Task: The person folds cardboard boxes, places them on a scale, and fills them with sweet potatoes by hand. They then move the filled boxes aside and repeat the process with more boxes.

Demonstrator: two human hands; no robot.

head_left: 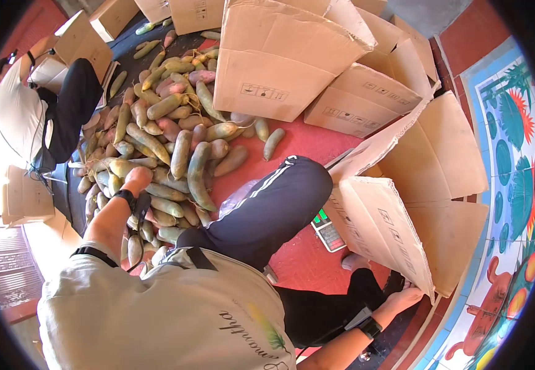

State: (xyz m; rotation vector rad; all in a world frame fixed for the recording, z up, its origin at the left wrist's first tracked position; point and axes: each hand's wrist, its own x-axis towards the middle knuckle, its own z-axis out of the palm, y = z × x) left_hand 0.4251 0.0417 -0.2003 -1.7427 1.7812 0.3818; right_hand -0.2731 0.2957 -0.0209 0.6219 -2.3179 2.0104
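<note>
At the near side of a large heap of green and reddish radishes [165, 117], my left hand [138, 180] has its fingers curled around the end of a green radish [121, 167]. The fingertips are partly hidden by the hand itself. On the right, my right hand [405, 297] grips the lower corner of an open cardboard box [381, 228], its fingers partly behind the flap. The box stands tilted, with its flaps spread. Under its near side sits a digital scale [328, 234] with a lit green display.
More cardboard boxes [286, 61] stand beyond the heap. A co-worker [24, 114] sits at the left by another box [85, 46]. My bent knee [298, 185] lies between heap and box. A painted tile wall [508, 154] borders the right side.
</note>
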